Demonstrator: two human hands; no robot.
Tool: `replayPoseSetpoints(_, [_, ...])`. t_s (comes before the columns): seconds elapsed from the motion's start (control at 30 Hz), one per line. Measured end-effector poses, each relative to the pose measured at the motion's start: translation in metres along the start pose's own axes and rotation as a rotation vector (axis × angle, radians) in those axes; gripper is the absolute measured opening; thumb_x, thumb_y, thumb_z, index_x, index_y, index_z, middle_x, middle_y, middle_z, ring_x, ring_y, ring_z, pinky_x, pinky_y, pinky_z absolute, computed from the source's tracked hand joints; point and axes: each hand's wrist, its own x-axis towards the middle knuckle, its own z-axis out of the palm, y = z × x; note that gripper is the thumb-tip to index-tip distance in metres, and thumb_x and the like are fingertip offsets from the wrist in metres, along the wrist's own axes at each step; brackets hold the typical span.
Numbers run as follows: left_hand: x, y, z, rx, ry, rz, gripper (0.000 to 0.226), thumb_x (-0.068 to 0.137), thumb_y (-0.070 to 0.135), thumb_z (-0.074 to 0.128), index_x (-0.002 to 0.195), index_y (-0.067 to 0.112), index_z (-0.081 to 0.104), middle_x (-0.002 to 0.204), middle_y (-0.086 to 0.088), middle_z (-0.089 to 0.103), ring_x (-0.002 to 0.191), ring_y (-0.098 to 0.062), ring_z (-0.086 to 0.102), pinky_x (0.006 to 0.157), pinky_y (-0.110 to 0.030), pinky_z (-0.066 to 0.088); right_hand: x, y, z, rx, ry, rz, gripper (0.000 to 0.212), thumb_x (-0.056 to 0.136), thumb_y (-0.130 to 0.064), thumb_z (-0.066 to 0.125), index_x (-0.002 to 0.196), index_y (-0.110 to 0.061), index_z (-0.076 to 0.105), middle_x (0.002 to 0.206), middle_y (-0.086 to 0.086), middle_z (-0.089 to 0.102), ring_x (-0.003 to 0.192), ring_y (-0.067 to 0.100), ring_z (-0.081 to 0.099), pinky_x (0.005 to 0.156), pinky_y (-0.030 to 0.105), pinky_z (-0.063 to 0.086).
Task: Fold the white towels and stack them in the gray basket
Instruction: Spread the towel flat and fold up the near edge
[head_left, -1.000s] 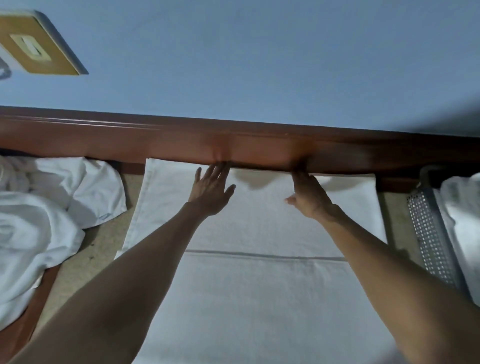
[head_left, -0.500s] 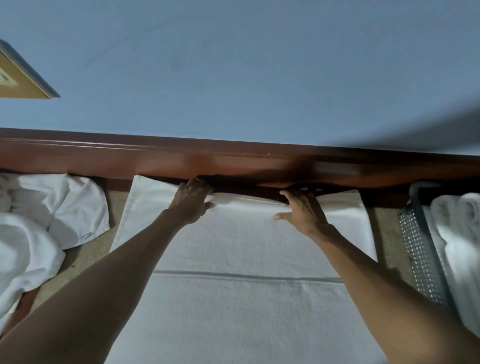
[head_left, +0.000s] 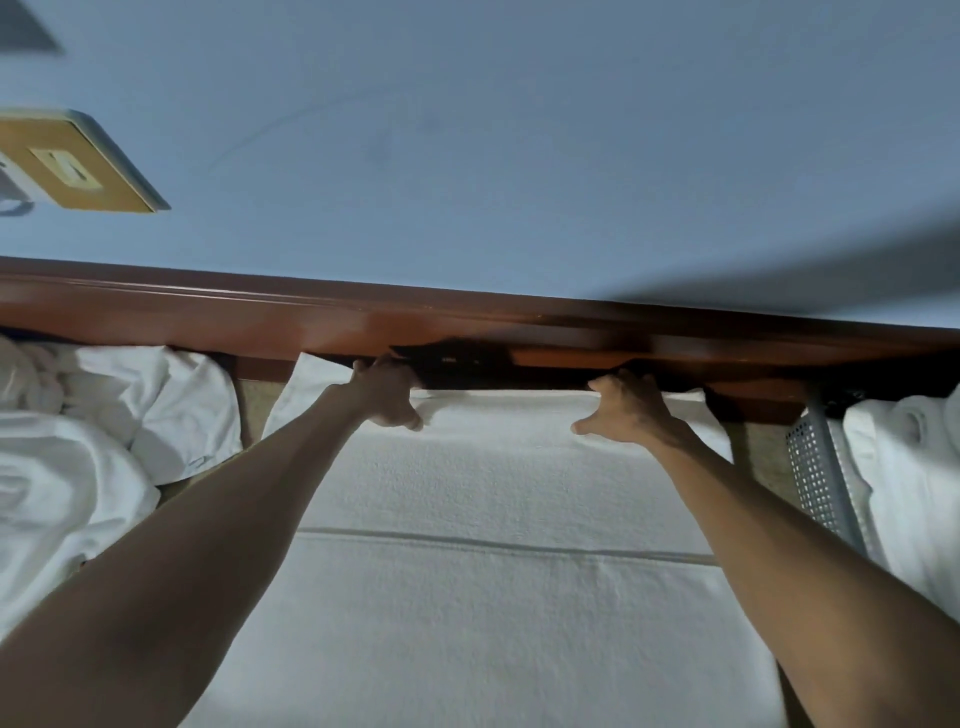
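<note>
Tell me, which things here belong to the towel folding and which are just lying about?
Part of the job: spread towel, gripped at its far edge by the left hand and right hand; crumpled towels; gray basket with towels inside.
Just there: wooden rail; blue wall; wall plate.

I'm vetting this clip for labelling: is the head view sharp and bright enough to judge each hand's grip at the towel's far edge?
Head view: dim, bluish light; the flat white terry towel is sharp at centre, the beige wall switch plate smears with blur. Head view: shadow under the brown wooden rail hides the fingertips of the right hand; the curled grip of the left hand shows.
</note>
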Motion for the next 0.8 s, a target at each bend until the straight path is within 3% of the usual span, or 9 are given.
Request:
replayPoseSetpoints(0.17, [-0.017, -0.004, -0.019, 0.040, -0.004, -0.010, 0.073, 0.082, 0.066, 0.072, 0.145, 0.036, 0.050, 0.136, 0.012, 0.059, 0.133, -0.020, 0.043, 0.105, -0.043, 0.023, -0.013, 0.008, -0.017, -0.019, 0.050, 0.028, 0.078, 0.072, -0.067, 0.078, 0.134, -0.021, 0.064, 0.132, 0.003, 0.067, 0.125, 0.026, 0.058, 0.107, 0.040, 0.033])
replayPoseSetpoints(0.3, [-0.037, -0.014, -0.034, 0.220, 0.012, -0.062, 0.061, 0.090, 0.065, 0.063, 0.144, 0.037, 0.052, 0.136, 0.008, 0.058, 0.135, -0.022, 0.039, 0.106, -0.047, 0.026, -0.033, 0.019, -0.029, -0.188, 0.098, 0.050, 0.059, 0.077, -0.073, 0.069, 0.114, -0.027, 0.071, 0.114, 0.002, 0.073, 0.112, 0.025, 0.061, 0.099, 0.039, 0.034])
replayPoseSetpoints(0.4, [-0.052, -0.032, -0.034, 0.233, 0.038, -0.107, 0.052, 0.096, 0.066, 0.054, 0.136, 0.034, 0.060, 0.129, 0.004, 0.063, 0.128, -0.023, 0.051, 0.106, -0.042, 0.039, -0.050, 0.026, -0.030, -0.199, 0.056, 0.141, 0.060, 0.090, -0.066, 0.061, 0.132, -0.025, 0.064, 0.127, 0.005, 0.069, 0.121, 0.027, 0.060, 0.106, 0.042, 0.036])
replayPoseSetpoints(0.5, [-0.071, -0.047, -0.026, 0.111, 0.100, -0.091, 0.052, 0.096, 0.065, 0.054, 0.137, 0.034, 0.061, 0.124, 0.004, 0.067, 0.119, -0.024, 0.060, 0.101, -0.040, 0.050, -0.068, 0.028, -0.028, -0.106, 0.060, 0.222, 0.056, 0.096, -0.057, 0.059, 0.135, -0.017, 0.061, 0.128, 0.007, 0.068, 0.119, 0.029, 0.063, 0.097, 0.040, 0.049])
replayPoseSetpoints(0.6, [-0.096, -0.049, -0.018, -0.002, 0.207, -0.088, 0.051, 0.095, 0.061, 0.059, 0.136, 0.031, 0.063, 0.131, -0.003, 0.065, 0.122, -0.032, 0.059, 0.094, -0.044, 0.050, -0.087, 0.023, -0.023, -0.081, 0.089, 0.296, 0.050, 0.096, -0.054, 0.060, 0.124, -0.014, 0.067, 0.114, 0.009, 0.072, 0.106, 0.031, 0.069, 0.086, 0.038, 0.056])
replayPoseSetpoints(0.7, [-0.119, -0.056, -0.008, -0.034, 0.241, -0.119, 0.055, 0.095, 0.061, 0.061, 0.138, 0.026, 0.062, 0.134, -0.007, 0.064, 0.121, -0.036, 0.060, 0.092, -0.045, 0.049, -0.106, 0.023, -0.013, 0.091, 0.155, 0.361, 0.049, 0.094, -0.048, 0.068, 0.115, -0.004, 0.069, 0.111, 0.017, 0.069, 0.103, 0.037, 0.067, 0.085, 0.042, 0.056])
replayPoseSetpoints(0.8, [-0.146, -0.070, 0.008, -0.104, 0.261, -0.120, 0.040, 0.098, 0.048, 0.063, 0.123, 0.018, 0.072, 0.127, -0.011, 0.067, 0.118, -0.034, 0.062, 0.091, -0.042, 0.049, -0.130, 0.029, 0.004, 0.319, 0.219, 0.350, 0.055, 0.085, -0.042, 0.079, 0.103, 0.008, 0.067, 0.113, 0.022, 0.064, 0.096, 0.041, 0.065, 0.083, 0.042, 0.054])
